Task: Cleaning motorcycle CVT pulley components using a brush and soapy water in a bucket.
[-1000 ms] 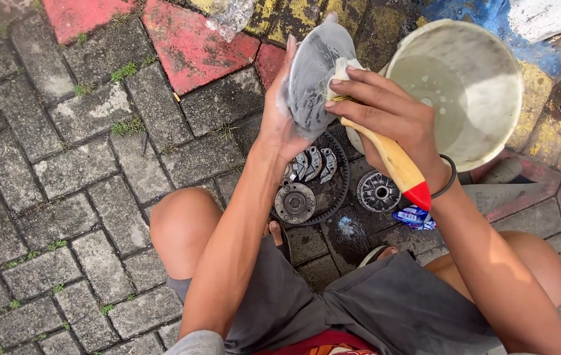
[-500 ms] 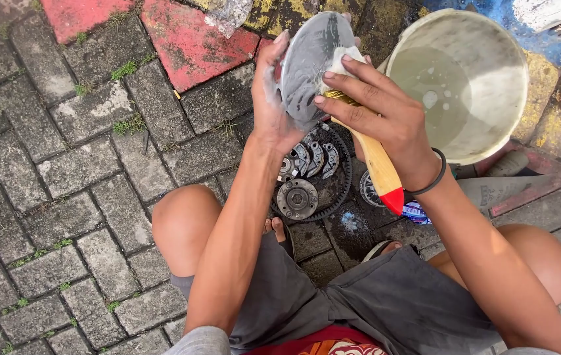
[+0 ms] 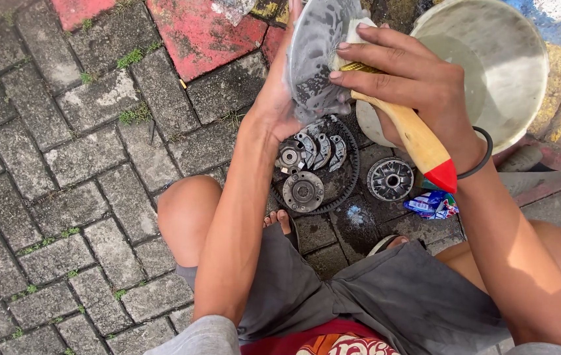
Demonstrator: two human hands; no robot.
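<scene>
Grey, soapy metal fills the top middle of the view: a round disc-shaped engine part (image 3: pixel 316 56), coated in suds, is held upright above the brick pavement (image 3: pixel 70 164). The left hand (image 3: pixel 274 108) grips it from behind, palm against the back face and fingers curled round its rim. The right hand (image 3: pixel 412 82) is closed around a brush (image 3: pixel 412 131) with a pale wooden handle and a red tip; its fingers press the bristle end flat against the front of the disc, while the handle points down and to the right. A dark band sits on the right wrist.

Just beyond the right hand, at the top right, stands a white plastic bucket (image 3: pixel 523 59) holding cloudy water. On the pavement directly below the disc lies a large black toothed ring (image 3: pixel 346 190) with several small metal pieces resting inside it. Touching its right side is a smaller round metal hub (image 3: pixel 390 179). Beside the hub, further right, lies a crumpled blue sachet (image 3: pixel 433 205).

The person squats, both bare knees spread to either side, wearing grey shorts. Bare toes show between the knees near the ring. The pavement is grey interlocking brick with tufts of grass in the joints, and a few red-painted bricks lie along the top edge
</scene>
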